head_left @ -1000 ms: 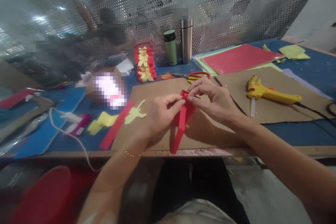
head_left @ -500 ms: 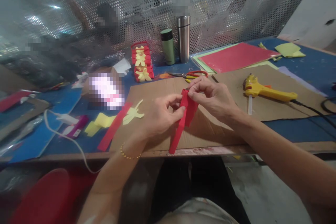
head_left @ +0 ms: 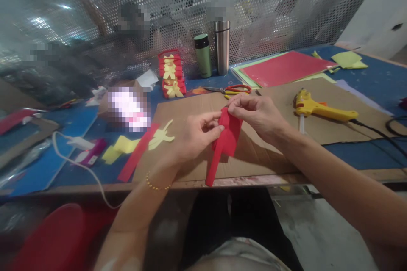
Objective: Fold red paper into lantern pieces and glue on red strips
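Observation:
Both hands hold a red felt piece above a cardboard sheet; a narrow strip of it hangs down toward the table's front edge. My left hand pinches its left side between thumb and fingers. At the top edge, my right hand has thumb and fingertips closed on the same piece. The fingers hide part of the upper edge. Left of my left hand lie a pale yellow cut-out bow shape, a loose red strip and folded yellow pieces.
A yellow glue gun rests on cardboard at right. Scissors, a green flask, a steel flask and red pieces with yellow bows stand or lie behind. Red sheets sit back right; a white cable crosses the left.
The red felt piece has turned so that more of its broad face shows. Both hands keep their grip and have shifted only slightly.

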The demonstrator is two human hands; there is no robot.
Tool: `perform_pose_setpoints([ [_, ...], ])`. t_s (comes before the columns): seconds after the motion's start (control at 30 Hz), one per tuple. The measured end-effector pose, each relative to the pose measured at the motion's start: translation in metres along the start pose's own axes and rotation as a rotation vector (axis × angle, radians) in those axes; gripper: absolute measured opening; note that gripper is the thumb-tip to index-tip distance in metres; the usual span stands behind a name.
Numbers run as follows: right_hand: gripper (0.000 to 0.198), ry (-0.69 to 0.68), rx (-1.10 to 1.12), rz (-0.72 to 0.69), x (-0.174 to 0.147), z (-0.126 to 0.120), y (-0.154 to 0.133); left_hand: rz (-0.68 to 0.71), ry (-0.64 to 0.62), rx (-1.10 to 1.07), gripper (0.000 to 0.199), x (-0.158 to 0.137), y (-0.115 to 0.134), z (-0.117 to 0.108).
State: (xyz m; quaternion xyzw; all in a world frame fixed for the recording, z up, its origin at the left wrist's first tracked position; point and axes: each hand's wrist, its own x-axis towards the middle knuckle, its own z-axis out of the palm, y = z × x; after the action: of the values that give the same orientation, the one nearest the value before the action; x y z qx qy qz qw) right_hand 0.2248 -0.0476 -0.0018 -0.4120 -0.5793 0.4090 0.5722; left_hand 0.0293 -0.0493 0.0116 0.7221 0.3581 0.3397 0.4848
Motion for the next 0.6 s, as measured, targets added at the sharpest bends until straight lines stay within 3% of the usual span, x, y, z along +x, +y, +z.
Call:
perform_pose_setpoints([
  [0.17, 0.021, 0.020, -0.144, -0.066, 0.004, -0.004, 0.008, -0.078, 0.029, -0.066, 0.042, 0.001, 0.005, 0.000],
  [0.33, 0.006, 0.121, -0.520, -0.551, 0.003, -0.009, 0.015, -0.089, 0.166, -0.043, 0.035, 0.007, -0.001, -0.010],
  [0.47, 0.013, -0.040, -0.739, -0.856, -0.009, -0.001, 0.015, -0.080, 0.231, -0.132, 0.024, 0.016, -0.007, -0.019],
  [0.6, 0.017, -0.160, -0.963, -0.972, -0.019, 0.010, 0.016, -0.126, 0.267, -0.189, 0.019, 0.021, -0.006, -0.021],
])
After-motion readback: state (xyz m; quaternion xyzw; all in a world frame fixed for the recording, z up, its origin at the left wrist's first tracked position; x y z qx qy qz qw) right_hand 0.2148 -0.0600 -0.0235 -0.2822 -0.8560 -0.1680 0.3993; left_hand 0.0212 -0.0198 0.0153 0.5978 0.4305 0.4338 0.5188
